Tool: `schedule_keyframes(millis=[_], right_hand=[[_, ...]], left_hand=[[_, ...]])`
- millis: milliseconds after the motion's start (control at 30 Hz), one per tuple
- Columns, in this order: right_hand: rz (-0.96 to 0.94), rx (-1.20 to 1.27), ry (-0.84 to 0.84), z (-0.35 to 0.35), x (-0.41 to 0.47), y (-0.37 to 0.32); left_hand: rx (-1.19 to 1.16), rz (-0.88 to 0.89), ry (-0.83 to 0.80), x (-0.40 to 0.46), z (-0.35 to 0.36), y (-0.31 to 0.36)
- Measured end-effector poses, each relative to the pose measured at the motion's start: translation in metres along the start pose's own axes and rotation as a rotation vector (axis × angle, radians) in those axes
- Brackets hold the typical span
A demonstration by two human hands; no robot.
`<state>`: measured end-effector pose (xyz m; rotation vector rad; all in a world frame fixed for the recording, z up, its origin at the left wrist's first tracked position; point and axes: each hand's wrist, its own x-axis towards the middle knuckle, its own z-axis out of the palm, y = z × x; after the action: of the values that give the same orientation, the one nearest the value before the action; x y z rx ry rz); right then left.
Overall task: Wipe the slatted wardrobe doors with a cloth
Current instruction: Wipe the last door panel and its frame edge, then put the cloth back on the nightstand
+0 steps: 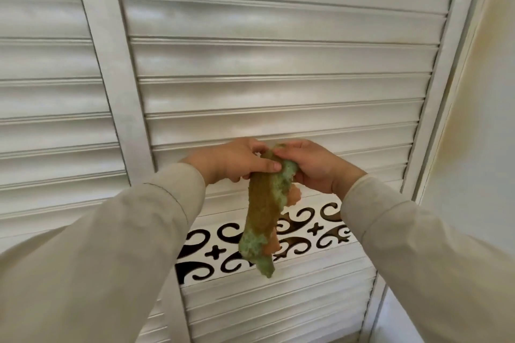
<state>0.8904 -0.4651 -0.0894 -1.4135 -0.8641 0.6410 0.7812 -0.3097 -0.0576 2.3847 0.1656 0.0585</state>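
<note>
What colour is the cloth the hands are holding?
The cloth is green and brownish-mustard, with an orange patch. The head view shows it, hanging from both hands.

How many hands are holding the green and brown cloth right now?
2. The left hand pinches the top of the green and brown cloth from the left; the right hand grips it from the right, in front of the white slatted wardrobe door.

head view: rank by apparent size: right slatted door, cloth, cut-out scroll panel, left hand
1. right slatted door
2. cut-out scroll panel, partly hidden
3. cloth, near the camera, so close to the panel
4. left hand
</note>
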Motion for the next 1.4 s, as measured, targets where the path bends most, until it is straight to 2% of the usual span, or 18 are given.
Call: schedule_keyframes(millis=[233, 367, 467, 700, 767, 933, 1100, 1200, 1300, 1400], right_hand=[[0.017, 0.010, 0.285, 0.038, -0.033, 0.015], [0.085, -0.040, 0.450, 0.028, -0.076, 0.036], [0.141, -0.068, 0.604, 0.001, -0.115, 0.057], [0.341, -0.152, 0.898, -0.071, -0.210, 0.132], [0.416, -0.189, 0.972, -0.089, -0.236, 0.157], [0.617, -0.156, 1.137, -0.108, -0.293, 0.226], [0.836, -0.076, 1.329, -0.097, -0.341, 0.309], [0.931, -0.022, 1.441, -0.076, -0.368, 0.368], [1.023, 0.060, 1.474, -0.053, -0.392, 0.420], [1.037, 0.199, 1.501, -0.033, -0.411, 0.451]], left_hand=[[-0.050, 0.127, -0.084, -0.020, -0.004, -0.045], [-0.081, 0.173, -0.295, -0.008, 0.031, -0.049], [0.055, 0.196, -0.423, 0.018, 0.070, -0.043], [0.638, 0.316, -0.623, 0.079, 0.185, -0.020], [0.690, 0.320, -0.657, 0.094, 0.222, -0.019], [0.689, 0.357, -0.734, 0.121, 0.318, -0.019], [0.632, 0.356, -0.799, 0.133, 0.415, -0.056], [0.493, 0.230, -0.889, 0.133, 0.475, -0.095], [0.407, 0.147, -0.921, 0.124, 0.534, -0.131], [0.392, 0.246, -0.871, 0.117, 0.570, -0.152]])
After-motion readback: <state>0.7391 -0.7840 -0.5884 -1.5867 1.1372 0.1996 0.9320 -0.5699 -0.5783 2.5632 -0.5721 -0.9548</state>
